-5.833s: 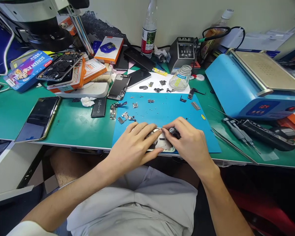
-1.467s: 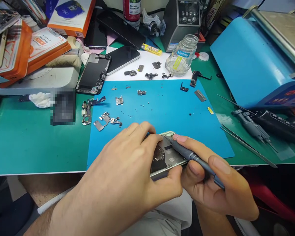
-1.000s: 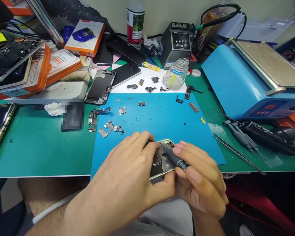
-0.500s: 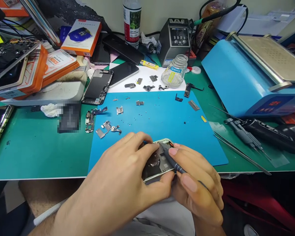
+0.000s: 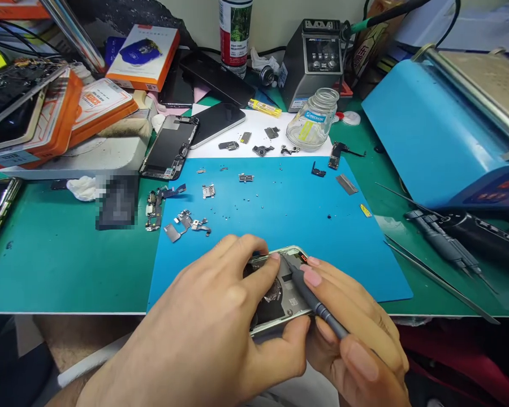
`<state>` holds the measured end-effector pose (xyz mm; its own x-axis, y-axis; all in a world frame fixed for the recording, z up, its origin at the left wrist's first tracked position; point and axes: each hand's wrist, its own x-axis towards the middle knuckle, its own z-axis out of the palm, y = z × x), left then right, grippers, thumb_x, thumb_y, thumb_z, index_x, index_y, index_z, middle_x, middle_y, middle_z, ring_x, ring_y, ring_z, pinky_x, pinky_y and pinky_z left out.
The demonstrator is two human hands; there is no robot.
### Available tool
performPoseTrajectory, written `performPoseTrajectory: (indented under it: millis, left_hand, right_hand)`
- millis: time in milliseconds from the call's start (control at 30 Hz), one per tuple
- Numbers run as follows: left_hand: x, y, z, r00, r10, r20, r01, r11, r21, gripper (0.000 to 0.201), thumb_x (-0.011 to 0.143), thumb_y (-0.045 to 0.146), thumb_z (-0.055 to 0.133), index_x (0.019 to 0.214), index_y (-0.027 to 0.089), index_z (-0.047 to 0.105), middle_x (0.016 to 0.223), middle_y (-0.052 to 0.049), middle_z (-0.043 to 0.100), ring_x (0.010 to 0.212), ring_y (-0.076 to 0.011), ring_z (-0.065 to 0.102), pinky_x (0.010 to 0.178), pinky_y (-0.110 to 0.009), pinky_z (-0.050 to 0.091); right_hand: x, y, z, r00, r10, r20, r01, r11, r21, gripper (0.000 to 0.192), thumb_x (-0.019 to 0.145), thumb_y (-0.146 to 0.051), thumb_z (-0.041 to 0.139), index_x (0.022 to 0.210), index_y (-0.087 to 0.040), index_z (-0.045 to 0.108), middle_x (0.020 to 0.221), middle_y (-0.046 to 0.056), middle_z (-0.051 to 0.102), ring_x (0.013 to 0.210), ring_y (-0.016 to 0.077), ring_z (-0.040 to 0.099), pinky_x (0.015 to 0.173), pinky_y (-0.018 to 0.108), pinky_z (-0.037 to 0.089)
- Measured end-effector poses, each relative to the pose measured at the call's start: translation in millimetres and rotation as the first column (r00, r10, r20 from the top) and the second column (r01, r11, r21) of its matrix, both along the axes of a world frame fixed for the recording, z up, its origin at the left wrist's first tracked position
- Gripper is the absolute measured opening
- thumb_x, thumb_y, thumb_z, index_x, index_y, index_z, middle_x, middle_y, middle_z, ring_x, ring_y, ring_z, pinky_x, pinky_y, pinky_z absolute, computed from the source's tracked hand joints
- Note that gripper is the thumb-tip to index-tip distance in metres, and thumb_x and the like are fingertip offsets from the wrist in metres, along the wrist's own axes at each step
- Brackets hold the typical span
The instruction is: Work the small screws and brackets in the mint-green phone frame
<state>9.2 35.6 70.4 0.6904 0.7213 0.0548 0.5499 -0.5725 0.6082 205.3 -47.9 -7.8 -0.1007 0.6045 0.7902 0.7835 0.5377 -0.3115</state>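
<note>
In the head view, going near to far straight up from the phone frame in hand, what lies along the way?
Phone frame held in the left hand → blue mat → small metal bracket → camera module → soldering station.

Bright, even overhead light, soft shadows, wide-angle bending at edges.

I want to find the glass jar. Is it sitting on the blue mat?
No, the glass jar stands on the white sheet behind the blue mat.
</note>
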Motion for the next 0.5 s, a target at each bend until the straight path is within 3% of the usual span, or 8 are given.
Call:
performPoseTrajectory:
  millis: [200, 300, 433, 500]
  left_hand:
    - [-0.6, 0.5, -1.5, 1.000, -0.003, -0.024, 0.003, 1.000, 0.010, 0.031, 0.093, 0.040, 0.083, 0.120, 0.025, 0.088, 0.115, -0.009, 0.080, 0.096, -0.0298, 0.080, 0.079, -0.048, 0.075]
    - [0.1, -0.2, -1.8, 1.000, -0.006, -0.025, 0.006, 1.000, 0.001, 0.031, 0.092, 0.039, 0.083, 0.118, 0.025, 0.088, 0.115, -0.009, 0.079, 0.094, -0.0292, 0.079, 0.076, -0.047, 0.075]
    - [1.0, -1.4, -2.2, 1.000, 0.011, -0.020, -0.011, 1.000, 0.016, 0.032, 0.092, 0.039, 0.081, 0.120, 0.024, 0.088, 0.118, -0.010, 0.079, 0.098, -0.0307, 0.079, 0.079, -0.049, 0.075]
    - [1.7, -1.5, -2.2, 1.000, 0.020, -0.018, -0.019, 1.000, 0.011, 0.031, 0.092, 0.039, 0.080, 0.118, 0.023, 0.088, 0.119, -0.011, 0.079, 0.099, -0.0310, 0.079, 0.078, -0.048, 0.074]
  right_hand:
    - [5.9, -7.3, 9.2, 0.999, -0.013, -0.043, 0.007, 0.990, -0.138, 0.047, 0.104, -0.003, 0.064, 0.146, -0.023, 0.068, 0.118, 0.011, 0.085, 0.117, 0.0247, 0.085, 0.093, 0.038, 0.078]
    - [3.1, -6.9, 9.3, 0.997, -0.016, -0.076, 0.001, 0.982, -0.190, 0.049, 0.106, -0.006, 0.062, 0.152, -0.025, 0.067, 0.122, 0.010, 0.085, 0.120, 0.0253, 0.085, 0.092, 0.036, 0.078]
    - [-7.1, -5.5, 4.0, 0.992, -0.112, -0.052, 0.115, 0.992, 0.059, 0.042, 0.103, -0.003, 0.067, 0.137, -0.026, 0.075, 0.137, 0.004, 0.082, 0.127, 0.0241, 0.081, 0.109, 0.045, 0.075]
    - [-11.2, -6.9, 2.3, 0.987, -0.158, -0.030, 0.160, 0.982, 0.097, 0.041, 0.103, -0.001, 0.066, 0.134, -0.027, 0.075, 0.141, 0.002, 0.080, 0.128, 0.0226, 0.079, 0.114, 0.049, 0.072]
